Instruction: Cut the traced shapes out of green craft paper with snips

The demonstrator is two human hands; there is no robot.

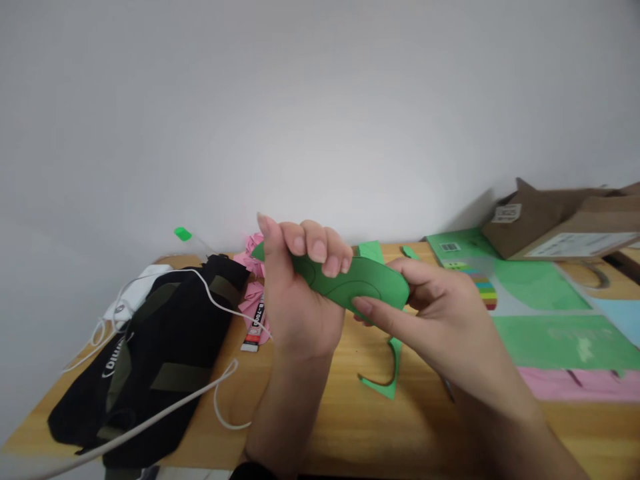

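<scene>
A leaf-shaped green paper cutout with dark curved lines drawn on it is held up above the wooden table, between my two hands. My left hand curls its fingers over the top edge, its palm and thumb near the pointed left end. The rounded right end is pinched by my right hand, thumb in front and fingers behind. Under the hands lies a curved green paper scrap. Behind my left wrist are pink crumpled paper pieces and a glue tube marked B-7000.
A black bag with white cables across it lies on the left of the wooden table. At right are a green paper pack, pink paper and an opened brown cardboard package. A grey wall stands behind.
</scene>
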